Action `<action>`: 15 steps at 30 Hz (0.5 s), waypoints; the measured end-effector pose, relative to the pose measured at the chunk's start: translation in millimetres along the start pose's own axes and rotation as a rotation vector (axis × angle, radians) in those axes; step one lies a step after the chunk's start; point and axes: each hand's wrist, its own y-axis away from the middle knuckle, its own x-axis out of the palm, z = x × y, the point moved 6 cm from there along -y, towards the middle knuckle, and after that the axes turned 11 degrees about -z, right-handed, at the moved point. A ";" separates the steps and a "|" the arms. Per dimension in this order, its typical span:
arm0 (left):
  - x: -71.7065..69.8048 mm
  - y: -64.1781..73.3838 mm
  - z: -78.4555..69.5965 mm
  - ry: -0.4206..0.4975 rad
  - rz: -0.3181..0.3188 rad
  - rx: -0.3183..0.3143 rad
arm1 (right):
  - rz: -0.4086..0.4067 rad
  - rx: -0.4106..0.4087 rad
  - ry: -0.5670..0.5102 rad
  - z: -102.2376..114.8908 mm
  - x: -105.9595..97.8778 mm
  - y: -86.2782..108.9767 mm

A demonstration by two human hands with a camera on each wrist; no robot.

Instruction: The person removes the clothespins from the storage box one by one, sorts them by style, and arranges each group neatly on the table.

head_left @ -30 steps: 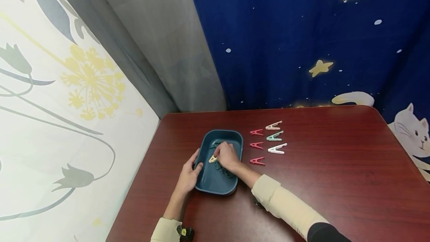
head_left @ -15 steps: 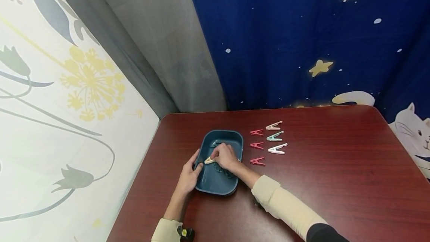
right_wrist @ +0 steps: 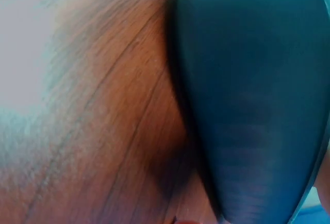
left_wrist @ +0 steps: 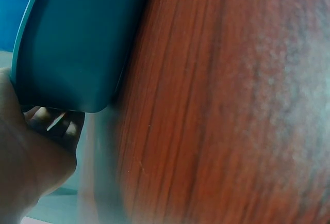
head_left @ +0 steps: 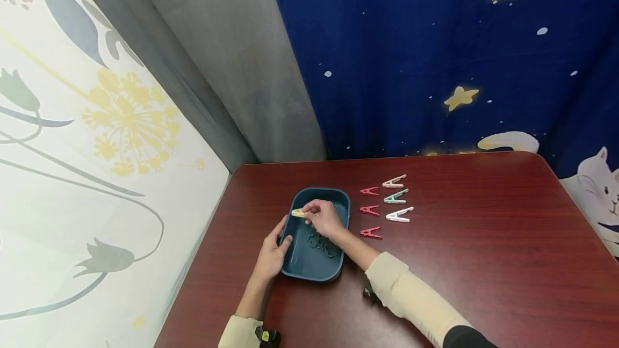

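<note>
The tray (head_left: 314, 262) is steadied at its left rim by the left hand (head_left: 272, 254), thumb over the edge and fingers curled under the wall. Above the tray's far left corner, a cream peg (head_left: 298, 212) is pinched at one end between the fingertips of the right hand (head_left: 325, 218). The peg's long axis lies roughly level, its free end pointing left. It is judged light, stiff and slightly slick, best gripped at the handle ends. Dark rings (head_left: 323, 243) lie on the tray floor. To the right, six pegs (head_left: 385, 205) are laid in two columns on the table (head_left: 483, 240).
</note>
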 end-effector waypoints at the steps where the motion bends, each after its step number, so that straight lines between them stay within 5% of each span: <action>1: 0.1 0.0 0.3 0.002 0.002 -0.002 | 0.004 0.027 -0.042 -0.3 -0.1 0.0; 15: 1.2 0.8 -1.1 0.022 0.005 -0.029 | -0.081 0.199 -0.435 -3.1 -12.6 -2.2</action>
